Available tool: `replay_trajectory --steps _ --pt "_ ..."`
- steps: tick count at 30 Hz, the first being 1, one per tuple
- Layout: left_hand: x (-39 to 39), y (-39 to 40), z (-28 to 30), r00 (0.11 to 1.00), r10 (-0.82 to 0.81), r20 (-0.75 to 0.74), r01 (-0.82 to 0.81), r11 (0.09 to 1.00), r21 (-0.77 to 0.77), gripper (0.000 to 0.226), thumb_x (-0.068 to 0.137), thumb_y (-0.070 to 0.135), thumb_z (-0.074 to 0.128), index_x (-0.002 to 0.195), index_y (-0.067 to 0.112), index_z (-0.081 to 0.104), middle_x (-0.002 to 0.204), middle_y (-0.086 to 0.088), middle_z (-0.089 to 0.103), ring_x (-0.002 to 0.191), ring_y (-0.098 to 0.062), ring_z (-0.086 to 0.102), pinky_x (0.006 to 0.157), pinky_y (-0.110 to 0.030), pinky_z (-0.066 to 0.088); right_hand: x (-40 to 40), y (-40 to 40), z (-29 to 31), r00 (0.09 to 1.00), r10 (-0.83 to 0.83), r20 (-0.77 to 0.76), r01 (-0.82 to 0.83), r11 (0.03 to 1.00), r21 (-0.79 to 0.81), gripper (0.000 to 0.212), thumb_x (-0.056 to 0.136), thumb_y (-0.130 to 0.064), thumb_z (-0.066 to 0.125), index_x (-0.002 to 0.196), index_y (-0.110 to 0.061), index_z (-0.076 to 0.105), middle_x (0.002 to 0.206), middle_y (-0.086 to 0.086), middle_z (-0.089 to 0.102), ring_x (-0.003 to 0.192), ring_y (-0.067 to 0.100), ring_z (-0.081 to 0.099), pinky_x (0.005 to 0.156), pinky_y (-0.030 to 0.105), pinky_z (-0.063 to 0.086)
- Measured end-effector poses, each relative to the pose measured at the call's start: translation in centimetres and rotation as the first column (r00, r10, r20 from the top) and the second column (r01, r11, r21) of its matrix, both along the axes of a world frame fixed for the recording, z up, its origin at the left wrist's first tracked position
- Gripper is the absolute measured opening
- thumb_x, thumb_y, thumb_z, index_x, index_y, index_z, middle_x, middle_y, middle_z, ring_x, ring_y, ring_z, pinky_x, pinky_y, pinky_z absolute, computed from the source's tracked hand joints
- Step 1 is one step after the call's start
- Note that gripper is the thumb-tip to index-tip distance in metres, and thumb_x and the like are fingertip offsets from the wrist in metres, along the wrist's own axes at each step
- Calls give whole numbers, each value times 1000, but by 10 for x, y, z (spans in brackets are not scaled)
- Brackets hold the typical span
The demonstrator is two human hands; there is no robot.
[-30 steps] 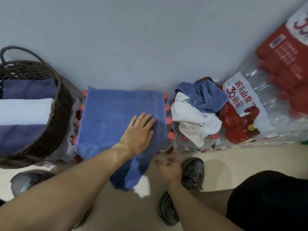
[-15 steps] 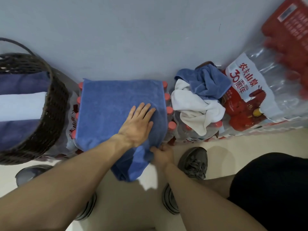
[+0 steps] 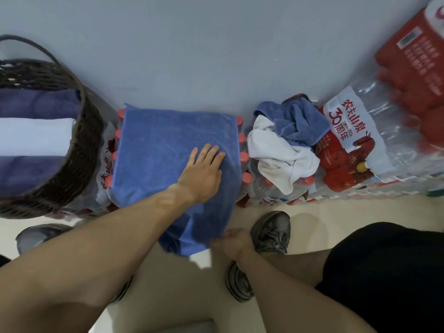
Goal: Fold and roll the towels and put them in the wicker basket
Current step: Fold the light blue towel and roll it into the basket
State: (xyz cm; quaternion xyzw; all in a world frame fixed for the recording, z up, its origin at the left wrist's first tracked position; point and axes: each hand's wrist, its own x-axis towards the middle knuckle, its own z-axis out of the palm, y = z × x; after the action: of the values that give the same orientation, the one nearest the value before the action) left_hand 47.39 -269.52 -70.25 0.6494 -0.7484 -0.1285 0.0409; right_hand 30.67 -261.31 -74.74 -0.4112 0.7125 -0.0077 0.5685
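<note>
Three rolls already sit in the basket (image 3: 79, 150) at left. Left hand (image 3: 201, 174) lies flat on the blue towel (image 3: 165, 150); right hand (image 3: 234, 242) pinches its near hanging edge. Two crumpled towels (image 3: 286, 145) wait right.

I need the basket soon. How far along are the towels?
Done: three rolled towels already lie in the wicker basket. In hand: the left hand presses the blue towel flat while the right hand pinches its hanging edge. Left: a crumpled white towel and another blue one.
</note>
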Motion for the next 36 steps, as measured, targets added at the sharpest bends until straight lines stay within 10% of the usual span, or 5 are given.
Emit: replay_trajectory --steps 13,17,22,28,36 --pt "22 -16 151 932 -351 93 292 876 384 29 85 35 59 102 12 63 85 -1 66 76 -24 58 66 -31 43 40 -129 192 905 354 237 -370 929 28 35 98 -17 57 63 -19 60 51 -4 41 50 10 36 52 20 37" --pt "52 -1 172 971 -199 -132 226 945 236 47 78 52 72 97 11 61 83 1 67 77 -22 61 63 -33 46 57 -139 226 903 359 235 -377 926 35 3 96 -21 61 95 -20 64 76 -6 55 65 4 54 60 19 51" --pt "69 -3 163 908 -32 -418 108 981 159 28 81 32 77 75 9 61 63 -3 70 56 -14 62 57 -27 47 59 -134 227 850 299 434 -336 942 9 29 94 -25 64 67 -24 75 76 -9 64 66 3 60 64 18 54" --pt "72 -5 153 904 7 -428 104 966 236 32 84 34 74 67 16 53 57 -2 67 57 -12 66 62 -28 52 54 -124 209 810 522 267 -489 853 -184 28 78 -31 82 64 -18 60 61 0 47 55 14 41 48 24 31" --pt "80 -18 144 834 178 -522 -14 953 302 35 84 29 74 81 -2 57 63 -13 68 56 -17 69 65 -30 53 40 -122 198 544 828 -135 -837 523 -160 26 89 -28 70 104 -7 68 101 9 71 93 27 67 85 42 56"
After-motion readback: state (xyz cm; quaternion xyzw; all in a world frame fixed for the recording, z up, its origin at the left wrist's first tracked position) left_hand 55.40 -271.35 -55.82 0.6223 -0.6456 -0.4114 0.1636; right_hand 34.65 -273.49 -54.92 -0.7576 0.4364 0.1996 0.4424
